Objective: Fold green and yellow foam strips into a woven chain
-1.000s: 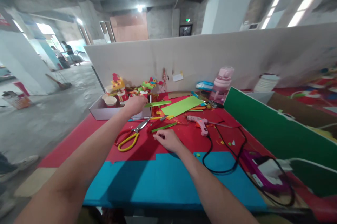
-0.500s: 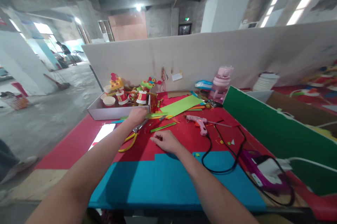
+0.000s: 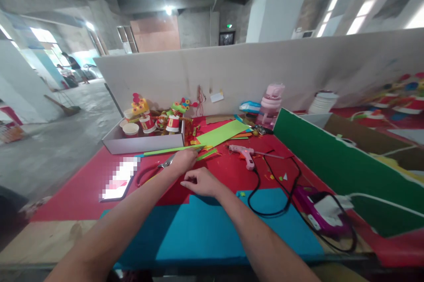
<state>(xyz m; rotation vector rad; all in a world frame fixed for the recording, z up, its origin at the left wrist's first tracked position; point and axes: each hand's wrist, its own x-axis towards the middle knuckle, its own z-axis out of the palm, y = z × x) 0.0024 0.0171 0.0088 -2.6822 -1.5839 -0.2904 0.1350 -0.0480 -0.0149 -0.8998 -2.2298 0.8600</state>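
Observation:
My left hand (image 3: 186, 160) reaches over the middle of the red table covering, across the green paper strips (image 3: 165, 151). Its fingertips are hidden behind the back of the hand, so any grip cannot be seen. Partly under that wrist lie scissors or pliers with yellow handles and a metal head (image 3: 167, 161). My right hand (image 3: 202, 181) rests just nearer to me, its fingers curled in and nothing visible in them. A short green strip (image 3: 207, 154) lies beyond it. To the right sits a pink glue gun (image 3: 244, 153) on its side.
A white box (image 3: 145, 143) with decorated paper cups stands at the back left, a phone (image 3: 119, 179) in front of it. Blue sheet (image 3: 185, 233) covers the near edge. Right are a black cord (image 3: 270, 215), a purple power strip (image 3: 326, 216) and a green panel (image 3: 334, 169).
My left hand has moved right and nearer, away from the white box's edge, over the strips beside my right hand. The view has shifted slightly. My right hand stays curled in much the same place.

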